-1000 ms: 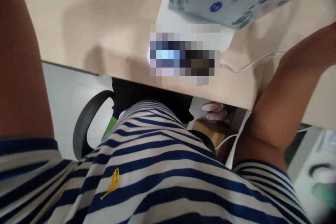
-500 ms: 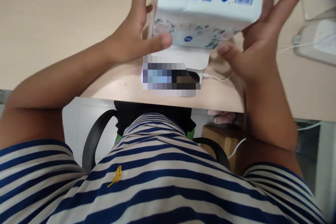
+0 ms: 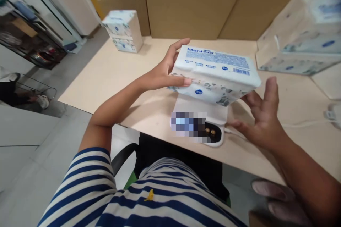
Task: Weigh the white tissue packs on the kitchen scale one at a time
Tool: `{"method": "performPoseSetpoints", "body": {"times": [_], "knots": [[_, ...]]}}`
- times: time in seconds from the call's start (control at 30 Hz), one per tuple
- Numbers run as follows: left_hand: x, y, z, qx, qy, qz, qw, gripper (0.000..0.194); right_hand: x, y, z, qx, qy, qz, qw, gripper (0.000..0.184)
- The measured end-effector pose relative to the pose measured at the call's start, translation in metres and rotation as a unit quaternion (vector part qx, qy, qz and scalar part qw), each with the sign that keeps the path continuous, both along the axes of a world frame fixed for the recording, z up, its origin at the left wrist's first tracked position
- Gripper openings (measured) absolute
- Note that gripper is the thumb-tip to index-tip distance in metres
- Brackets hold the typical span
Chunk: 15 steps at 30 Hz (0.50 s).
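The table (image 3: 98, 81) is being backed along its far edge by cardboard (image 3: 191, 3). At far right, floral-printed packs (image 3: 306, 49) are being supported on it; at far left, a stack (image 3: 124, 32) is being borne. Near the middle, the pack (image 3: 213, 74) is being pinched at its left end by the left hand (image 3: 167, 72), the thumb being laid across its near side. The right hand (image 3: 266, 120) is being spread by the pack's right end; whether contact is being made cannot be told. Below the pack, a white panel (image 3: 198, 110) is being partly covered. A device (image 3: 197, 129), partly blurred, is being supported near the table's near edge, a cable (image 3: 234, 134) being run from its right end.
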<state>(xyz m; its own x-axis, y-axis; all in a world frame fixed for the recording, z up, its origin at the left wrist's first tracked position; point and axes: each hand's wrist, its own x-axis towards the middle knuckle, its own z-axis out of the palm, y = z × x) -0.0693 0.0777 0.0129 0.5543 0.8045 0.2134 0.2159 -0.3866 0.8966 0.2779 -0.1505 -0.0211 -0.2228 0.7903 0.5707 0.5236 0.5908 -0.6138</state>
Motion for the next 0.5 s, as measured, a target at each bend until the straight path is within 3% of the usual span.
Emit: {"method": "performPoseSetpoints", "body": {"times": [0.1, 0.2, 0.3, 0.5], "knots": [[-0.024, -0.013, 0.048, 0.011, -0.066, 0.013, 0.998, 0.094, -0.001, -0.005, 0.002, 0.016, -0.025, -0.043, 0.999, 0.123], [-0.064, -0.011, 0.070, 0.003, -0.136, 0.039, 0.990, 0.090, 0.003, -0.004, -0.001, 0.030, -0.040, -0.077, 0.996, 0.126], [-0.117, 0.015, 0.066, -0.004, -0.186, 0.080, 0.979, 0.096, 0.006, 0.000, -0.006, 0.061, -0.032, -0.121, 0.990, 0.126], [-0.206, 0.062, 0.032, -0.086, -0.138, 0.279, 0.946, 0.105, 0.007, 0.008, -0.008, 0.121, 0.004, -0.142, 0.983, 0.136]]}}
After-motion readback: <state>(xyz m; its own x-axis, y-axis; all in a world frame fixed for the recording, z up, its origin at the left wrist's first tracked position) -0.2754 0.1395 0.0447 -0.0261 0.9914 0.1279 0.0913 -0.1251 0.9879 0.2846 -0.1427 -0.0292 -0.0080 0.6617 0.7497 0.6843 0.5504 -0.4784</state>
